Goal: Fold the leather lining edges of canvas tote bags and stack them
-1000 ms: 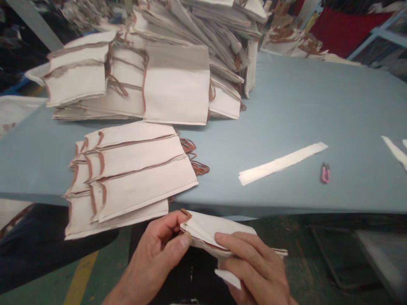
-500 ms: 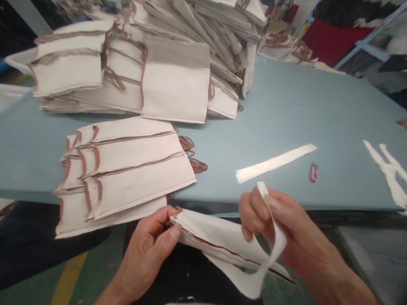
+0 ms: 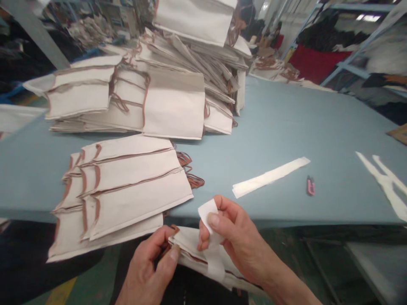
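Cream bundle (image 3: 189, 241), pinched by the left hand (image 3: 152, 264), is before the near edge of a blue-covered table (image 3: 286, 127); the right hand (image 3: 238, 233) grips a white strip (image 3: 207, 209) crossing it. Cloth stacks (image 3: 173, 103) fill the table's left; blue shelving (image 3: 352, 70) stands beyond.

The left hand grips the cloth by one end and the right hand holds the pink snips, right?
No: in the head view, the right hand holds a white strip; the pink snips lie on the table. The left hand grips the cloth by one end.
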`<state>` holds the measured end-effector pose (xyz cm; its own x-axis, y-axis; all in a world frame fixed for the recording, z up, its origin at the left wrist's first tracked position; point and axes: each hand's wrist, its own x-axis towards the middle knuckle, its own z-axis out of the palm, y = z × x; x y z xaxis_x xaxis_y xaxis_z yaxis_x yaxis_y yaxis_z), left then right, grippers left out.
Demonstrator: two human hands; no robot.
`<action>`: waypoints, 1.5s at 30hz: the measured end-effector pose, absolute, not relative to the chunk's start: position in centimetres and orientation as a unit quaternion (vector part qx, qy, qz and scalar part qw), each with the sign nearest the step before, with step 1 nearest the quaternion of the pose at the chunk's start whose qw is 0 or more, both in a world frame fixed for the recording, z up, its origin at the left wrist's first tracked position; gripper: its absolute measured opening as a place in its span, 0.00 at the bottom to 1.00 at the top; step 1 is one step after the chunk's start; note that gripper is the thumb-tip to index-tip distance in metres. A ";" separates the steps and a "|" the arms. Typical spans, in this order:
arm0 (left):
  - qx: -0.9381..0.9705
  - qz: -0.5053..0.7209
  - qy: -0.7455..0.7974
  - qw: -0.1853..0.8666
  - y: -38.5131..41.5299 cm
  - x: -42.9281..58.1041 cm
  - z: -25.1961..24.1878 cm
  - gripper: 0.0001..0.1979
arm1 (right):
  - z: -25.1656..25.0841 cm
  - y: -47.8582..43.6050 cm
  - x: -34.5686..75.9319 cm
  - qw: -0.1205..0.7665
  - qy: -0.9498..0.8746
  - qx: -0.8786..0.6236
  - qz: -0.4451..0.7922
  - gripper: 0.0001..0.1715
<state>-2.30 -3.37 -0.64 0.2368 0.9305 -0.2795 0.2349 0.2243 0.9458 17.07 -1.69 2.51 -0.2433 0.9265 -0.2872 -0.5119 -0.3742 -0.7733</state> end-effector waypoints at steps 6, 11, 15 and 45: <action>0.558 0.312 0.524 0.563 -3.4 -1.3 -0.1 0.17 | 4.8 -0.5 18.1 0.376 -0.392 -0.489 0.682 0.19; 0.587 0.300 0.507 0.555 -2.8 -1.6 -0.1 0.16 | 6.9 0.9 22.1 0.335 -0.607 -0.679 0.240 0.15; 0.590 0.303 0.493 0.564 -2.3 -1.3 0.5 0.14 | 7.3 0.1 22.3 0.237 -0.698 -0.582 0.343 0.11; 0.611 0.316 0.449 0.570 -1.9 -1.3 1.7 0.15 | 6.6 -2.0 19.5 0.213 -0.701 -0.530 0.428 0.06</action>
<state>-1.31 -1.90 1.66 0.3977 0.9089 -0.1254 0.1884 0.0529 0.9807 19.53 -1.98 6.65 -0.3483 0.9245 -0.1547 0.5598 0.0728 -0.8254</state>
